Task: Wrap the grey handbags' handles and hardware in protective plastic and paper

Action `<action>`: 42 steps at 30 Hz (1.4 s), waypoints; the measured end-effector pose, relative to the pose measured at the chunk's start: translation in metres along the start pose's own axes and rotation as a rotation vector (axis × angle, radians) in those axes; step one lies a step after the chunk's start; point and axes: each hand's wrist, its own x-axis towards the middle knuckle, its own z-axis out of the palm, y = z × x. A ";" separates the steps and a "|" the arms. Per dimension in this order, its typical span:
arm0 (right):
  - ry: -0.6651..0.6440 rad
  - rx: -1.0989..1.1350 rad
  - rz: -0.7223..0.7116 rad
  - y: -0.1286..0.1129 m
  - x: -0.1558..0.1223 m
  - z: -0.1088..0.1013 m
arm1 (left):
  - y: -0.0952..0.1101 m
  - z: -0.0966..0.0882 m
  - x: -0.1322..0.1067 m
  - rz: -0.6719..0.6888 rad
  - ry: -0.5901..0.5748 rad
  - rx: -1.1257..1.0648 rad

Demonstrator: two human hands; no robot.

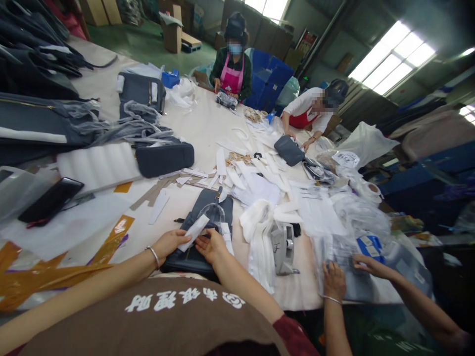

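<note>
A dark navy bag (212, 201) lies on the table before me, with a strap and a clear plastic-wrapped handle on its upper part. Over it, my left hand (172, 245) pinches a white strip (194, 232), thin and flat, that slants up to the right. Close by the strip's right edge is my right hand (212, 246), palm turned up and fingers loosely apart; whether it touches the strip is unclear. Another white strip (225, 236) hangs at the bag's right side.
A grey tape dispenser (284, 249) and white foam wrap (260, 242) stand to my right. Paper scraps (256, 183) lie ahead. Wrapped bags (163, 157) and a phone (51, 201) are at left. A co-worker's hands (334, 282) work at right; two people (232, 74) work across the table.
</note>
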 end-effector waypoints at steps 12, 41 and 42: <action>-0.139 0.045 0.158 -0.004 -0.018 -0.007 | -0.001 -0.001 -0.003 0.041 -0.050 -0.035; -0.073 -0.265 0.088 0.001 0.009 -0.009 | -0.003 0.000 -0.002 0.050 -0.031 0.088; -0.092 -0.258 0.079 0.001 0.009 -0.008 | -0.003 -0.001 -0.002 0.047 -0.032 0.087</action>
